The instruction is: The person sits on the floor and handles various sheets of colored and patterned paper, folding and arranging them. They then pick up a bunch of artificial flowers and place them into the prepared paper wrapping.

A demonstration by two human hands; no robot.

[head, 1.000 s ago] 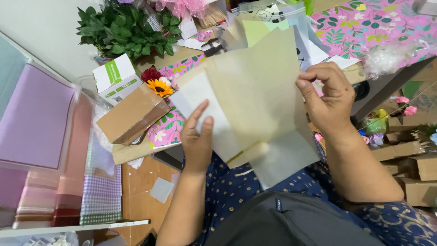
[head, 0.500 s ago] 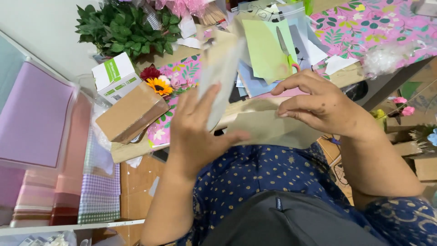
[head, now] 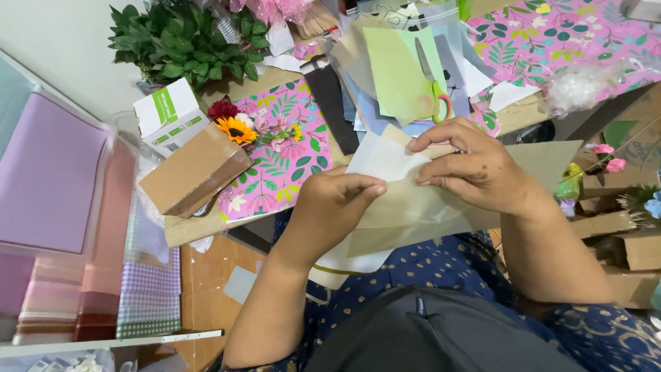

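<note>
Sheets lowered flat, long axis L-R; both hands' fingers pinching.

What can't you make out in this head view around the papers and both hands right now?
- Head view: how many sheets are in the paper stack; they overlap, and the left hand and right hand cover the edges.
- Scissors: blades partly hidden behind translucent green sheets.
- Stack's lower edge: hidden behind the left forearm.
- Cardboard boxes: cut off by the right edge.

Thin beige paper sheets, seemingly several, lie folded, lap-level.
</note>
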